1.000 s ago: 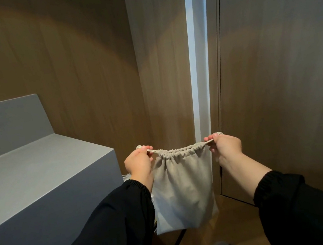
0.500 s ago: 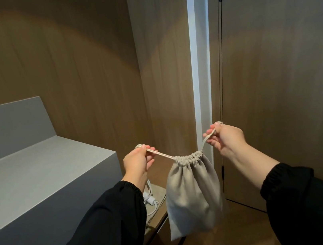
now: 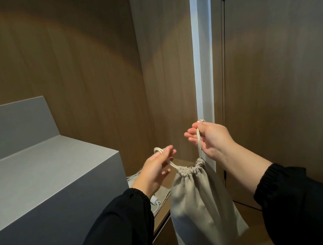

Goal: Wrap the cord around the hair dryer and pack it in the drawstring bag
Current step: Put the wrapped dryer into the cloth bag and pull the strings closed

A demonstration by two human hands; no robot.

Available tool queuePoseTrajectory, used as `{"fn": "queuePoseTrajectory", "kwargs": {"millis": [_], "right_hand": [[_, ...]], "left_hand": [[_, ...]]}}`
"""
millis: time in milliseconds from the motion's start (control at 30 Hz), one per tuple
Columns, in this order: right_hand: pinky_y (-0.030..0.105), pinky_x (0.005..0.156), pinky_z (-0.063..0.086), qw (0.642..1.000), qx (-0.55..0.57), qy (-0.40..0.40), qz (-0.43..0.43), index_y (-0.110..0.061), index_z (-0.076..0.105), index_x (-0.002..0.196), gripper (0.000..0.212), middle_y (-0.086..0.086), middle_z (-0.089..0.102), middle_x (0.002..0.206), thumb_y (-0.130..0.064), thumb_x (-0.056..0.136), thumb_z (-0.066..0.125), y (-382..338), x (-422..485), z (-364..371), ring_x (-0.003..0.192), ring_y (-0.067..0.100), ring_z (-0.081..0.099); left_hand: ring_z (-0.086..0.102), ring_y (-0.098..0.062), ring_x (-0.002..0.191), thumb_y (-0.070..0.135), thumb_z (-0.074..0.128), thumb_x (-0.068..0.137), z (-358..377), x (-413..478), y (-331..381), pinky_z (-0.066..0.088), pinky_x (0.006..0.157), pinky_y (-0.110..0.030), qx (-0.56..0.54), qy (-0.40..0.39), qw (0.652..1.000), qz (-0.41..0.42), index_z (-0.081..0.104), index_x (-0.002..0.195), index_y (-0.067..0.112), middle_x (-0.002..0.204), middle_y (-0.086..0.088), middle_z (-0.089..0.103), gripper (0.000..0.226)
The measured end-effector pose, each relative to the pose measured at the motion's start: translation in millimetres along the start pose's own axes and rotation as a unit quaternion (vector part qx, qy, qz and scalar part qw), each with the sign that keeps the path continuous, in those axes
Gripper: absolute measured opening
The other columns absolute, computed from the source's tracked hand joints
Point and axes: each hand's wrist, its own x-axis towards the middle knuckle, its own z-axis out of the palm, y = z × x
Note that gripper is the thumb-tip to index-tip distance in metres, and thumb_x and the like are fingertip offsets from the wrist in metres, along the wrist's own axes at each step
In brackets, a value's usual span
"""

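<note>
The beige drawstring bag (image 3: 200,204) hangs in the air in front of me with its mouth gathered tight. My right hand (image 3: 213,139) grips the right drawstring (image 3: 199,144), which runs taut up from the mouth and carries the bag. Lower down, my left hand (image 3: 157,169) has its fingers mostly stretched out; the left drawstring loop (image 3: 158,150) lies slack over it, held loosely between thumb and fingers. No hair dryer shows; the bag hides whatever it contains.
A grey counter block (image 3: 39,182) fills the left side. Behind my left wrist is a low wooden shelf (image 3: 162,218) with something white and corded (image 3: 155,204) on it. Wooden wall panels and a door (image 3: 286,82) stand ahead and to the right.
The bag's mouth has been pulled shut. My hands moved closer together, the right one higher. My left hand's fingers have loosened from a fist, and its cord has gone slack.
</note>
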Motion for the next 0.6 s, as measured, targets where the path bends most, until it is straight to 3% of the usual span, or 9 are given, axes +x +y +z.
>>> {"fn": "queuePoseTrajectory", "kwargs": {"millis": [67,133,200,267,333,400,467,567,600], "right_hand": [[0.02,0.045,0.053,1.0,0.005,0.001,-0.002,-0.001,0.058,0.084,0.022,0.015,0.066,0.076,-0.012,0.1,0.048,-1,1,2,0.055,0.018,0.07],[0.02,0.046,0.054,1.0,0.0,0.009,0.002,-0.003,0.06,0.085,0.02,0.014,0.067,0.079,-0.013,0.099,0.049,-3,0,2,0.059,0.018,0.071],[0.021,0.049,0.055,1.0,-0.005,0.021,0.01,-0.004,0.061,0.087,0.018,0.014,0.068,0.081,-0.013,0.099,0.05,-3,-2,0,0.063,0.018,0.072],[0.021,0.052,0.057,1.0,-0.002,0.026,0.013,-0.003,0.06,0.089,0.018,0.014,0.068,0.083,-0.013,0.099,0.05,-3,-4,-3,0.067,0.019,0.072],[0.021,0.053,0.057,0.999,0.011,0.03,0.013,-0.003,0.06,0.09,0.018,0.014,0.068,0.086,-0.014,0.099,0.049,-3,-5,-6,0.07,0.02,0.072],[0.021,0.054,0.057,0.999,0.013,0.037,0.013,-0.004,0.06,0.092,0.016,0.014,0.068,0.088,-0.015,0.099,0.05,-4,-5,-9,0.071,0.019,0.072],[0.021,0.056,0.058,0.999,0.015,0.044,0.015,-0.003,0.061,0.093,0.017,0.014,0.069,0.088,-0.015,0.099,0.05,-5,-4,-10,0.071,0.02,0.073],[0.022,0.054,0.058,0.998,0.018,0.049,0.021,-0.001,0.059,0.089,0.019,0.015,0.068,0.084,-0.013,0.1,0.048,-4,-4,-12,0.069,0.021,0.071],[0.021,0.053,0.057,0.998,0.018,0.051,0.025,-0.001,0.058,0.088,0.02,0.015,0.067,0.083,-0.013,0.1,0.048,-3,-5,-12,0.069,0.021,0.071]], "left_hand": [[0.057,-0.011,0.109,0.024,0.053,0.097,4,-6,-8,0.042,0.089,-0.027,0.1,-0.066,0.993,-0.003,0.064,0.119,0.018,0.117,0.003,0.067,0.026],[0.062,-0.014,0.108,0.021,0.053,0.097,14,-12,-15,0.049,0.093,-0.028,0.159,-0.082,0.984,0.002,0.067,0.117,0.011,0.113,-0.004,0.069,0.026],[0.066,-0.017,0.1,0.023,0.05,0.098,22,-14,-19,0.05,0.092,-0.033,0.216,-0.03,0.975,0.05,0.072,0.105,0.008,0.102,-0.007,0.073,0.027],[0.065,-0.015,0.092,0.025,0.047,0.099,21,-11,-20,0.048,0.09,-0.033,0.312,0.02,0.943,0.115,0.074,0.095,0.008,0.093,-0.005,0.073,0.032],[0.064,-0.014,0.086,0.032,0.047,0.098,16,-8,-19,0.048,0.084,-0.032,0.381,0.017,0.916,0.128,0.075,0.09,0.011,0.088,-0.004,0.072,0.036],[0.058,-0.015,0.071,0.047,0.049,0.093,12,-10,-20,0.044,0.073,-0.033,0.379,-0.01,0.92,0.098,0.07,0.077,0.01,0.075,-0.002,0.066,0.045],[0.047,-0.013,0.062,0.047,0.058,0.088,10,-17,-22,0.038,0.064,-0.029,0.332,-0.033,0.941,0.065,0.059,0.065,0.015,0.066,-0.001,0.052,0.04],[0.062,0.001,0.074,0.023,0.069,0.086,14,-26,-24,0.045,0.064,-0.011,0.272,-0.052,0.959,0.068,0.073,0.088,0.018,0.082,0.007,0.07,0.007],[0.063,0.001,0.078,0.019,0.071,0.085,16,-27,-25,0.047,0.065,-0.011,0.267,-0.046,0.959,0.08,0.074,0.094,0.014,0.087,0.005,0.072,0.011]]}}
